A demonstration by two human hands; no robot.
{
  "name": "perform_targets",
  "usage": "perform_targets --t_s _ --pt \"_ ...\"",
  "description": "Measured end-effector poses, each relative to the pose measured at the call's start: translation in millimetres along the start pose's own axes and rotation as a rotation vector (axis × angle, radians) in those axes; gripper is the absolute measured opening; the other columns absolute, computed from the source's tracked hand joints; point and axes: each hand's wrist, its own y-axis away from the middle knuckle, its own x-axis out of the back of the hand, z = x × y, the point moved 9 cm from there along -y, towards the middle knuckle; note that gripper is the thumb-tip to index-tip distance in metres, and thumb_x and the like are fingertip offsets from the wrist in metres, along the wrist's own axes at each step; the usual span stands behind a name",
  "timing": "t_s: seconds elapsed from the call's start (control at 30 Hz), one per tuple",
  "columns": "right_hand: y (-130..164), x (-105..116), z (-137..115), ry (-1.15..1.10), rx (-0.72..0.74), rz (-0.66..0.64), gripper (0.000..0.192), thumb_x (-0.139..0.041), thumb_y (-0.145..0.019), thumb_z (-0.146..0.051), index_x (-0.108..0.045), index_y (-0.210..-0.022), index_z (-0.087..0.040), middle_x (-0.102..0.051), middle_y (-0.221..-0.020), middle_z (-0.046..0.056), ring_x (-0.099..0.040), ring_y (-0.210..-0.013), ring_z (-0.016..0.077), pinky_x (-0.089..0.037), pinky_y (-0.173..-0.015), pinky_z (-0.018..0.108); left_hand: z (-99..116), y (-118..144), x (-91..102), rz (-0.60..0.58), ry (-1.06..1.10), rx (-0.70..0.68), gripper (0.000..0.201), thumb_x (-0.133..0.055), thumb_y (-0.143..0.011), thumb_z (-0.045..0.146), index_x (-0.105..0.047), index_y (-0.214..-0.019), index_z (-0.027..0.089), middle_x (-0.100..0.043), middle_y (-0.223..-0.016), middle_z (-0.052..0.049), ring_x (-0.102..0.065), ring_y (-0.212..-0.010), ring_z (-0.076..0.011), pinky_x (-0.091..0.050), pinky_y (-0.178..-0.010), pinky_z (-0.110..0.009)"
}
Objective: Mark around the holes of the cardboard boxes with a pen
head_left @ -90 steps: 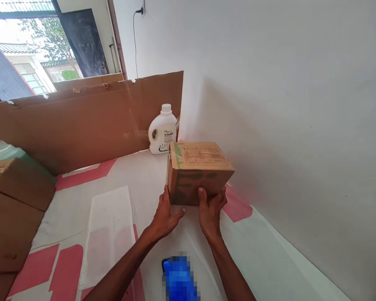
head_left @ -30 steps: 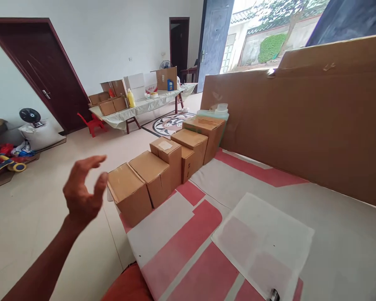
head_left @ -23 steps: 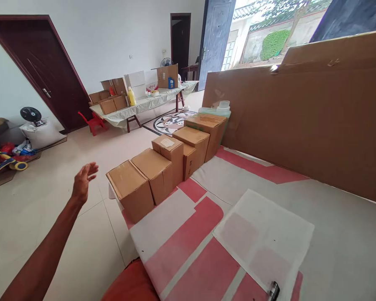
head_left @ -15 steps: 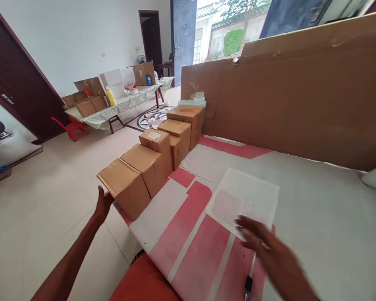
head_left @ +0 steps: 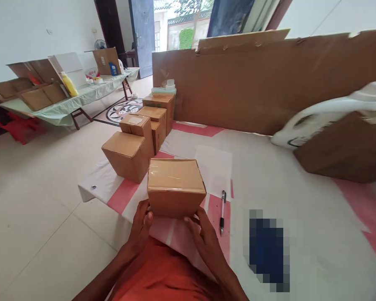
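Observation:
A brown cardboard box [head_left: 175,175] with tape along its top is right in front of my body. My left hand [head_left: 141,219] grips its lower left corner, and my right hand [head_left: 202,228] holds the lower right corner. Whether the box rests on the table or is slightly raised, I cannot tell. Just right of my right hand lies a pen [head_left: 222,213] with black ends. Behind the box, a sheet of white paper [head_left: 216,161] lies flat, partly hidden.
More cardboard boxes [head_left: 125,152] stand in a row along the table's left edge. A tall cardboard panel [head_left: 238,88] closes off the back. At right are a white jug [head_left: 329,110] and another box [head_left: 344,146]. A pixelated dark blue patch [head_left: 266,251] covers something at front right.
The nearest box has left the end of the row and is now in front of me. My right hand has moved left onto it, and the view has turned right.

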Motion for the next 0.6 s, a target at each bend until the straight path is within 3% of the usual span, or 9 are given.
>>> perform_targets --t_s 0.1,0.23,0.43,0.53,0.6 --pt "3.7 45.8 -7.5 0.004 -0.067 0.151 0.060 -0.055 -0.101 -0.070 -0.066 -0.139 -0.025 -0.071 -0.143 0.014 -0.071 -0.123 0.0332 -0.058 -0.104 0.047 25.2 -5.0 -27.0 -0.089 0.013 -0.134 0.071 -0.037 -0.107 0.068 -0.050 -0.163 0.025 -0.056 -0.142 -0.017 -0.059 -0.132 -0.0332 -0.049 -0.115 -0.055" --pt "7.6 75.6 -13.7 -0.005 -0.083 0.285 0.069 -0.055 -0.099 -0.075 -0.069 -0.142 -0.023 -0.070 -0.148 0.013 -0.062 -0.140 0.0374 -0.047 -0.120 0.053 53.2 -6.8 -41.7 -0.139 -0.062 -0.311 0.071 -0.042 -0.107 0.065 -0.046 -0.167 0.027 -0.051 -0.139 -0.017 -0.051 -0.137 -0.0357 -0.043 -0.120 -0.059" --pt "12.2 65.3 8.9 -0.040 -0.134 0.298 0.075 -0.054 -0.098 -0.078 -0.068 -0.148 -0.024 -0.065 -0.157 0.013 -0.055 -0.150 0.0377 -0.040 -0.128 0.056 42.2 -18.8 -45.8 -0.141 -0.057 -0.297 0.073 -0.040 -0.107 0.069 -0.044 -0.167 0.027 -0.043 -0.156 -0.018 -0.044 -0.149 -0.0370 -0.038 -0.125 -0.061" --pt "13.9 59.2 7.9 -0.064 -0.089 0.261 0.075 -0.050 -0.102 -0.075 -0.056 -0.160 -0.028 -0.053 -0.168 0.010 -0.045 -0.158 0.0344 -0.039 -0.129 0.055 41.9 -22.2 -45.3 -0.188 -0.008 -0.252 0.072 -0.041 -0.108 0.066 -0.042 -0.168 0.028 -0.042 -0.162 -0.017 -0.042 -0.154 -0.0355 -0.035 -0.128 -0.060" --pt "14.7 59.2 -0.6 -0.124 -0.060 0.227 0.074 -0.052 -0.103 -0.070 -0.048 -0.165 -0.031 -0.050 -0.171 0.009 -0.047 -0.157 0.0333 -0.043 -0.126 0.053 52.0 -23.3 -42.9 -0.226 0.006 -0.244 0.071 -0.044 -0.108 0.065 -0.040 -0.169 0.029 -0.044 -0.162 -0.016 -0.043 -0.154 -0.0351 -0.036 -0.128 -0.058"
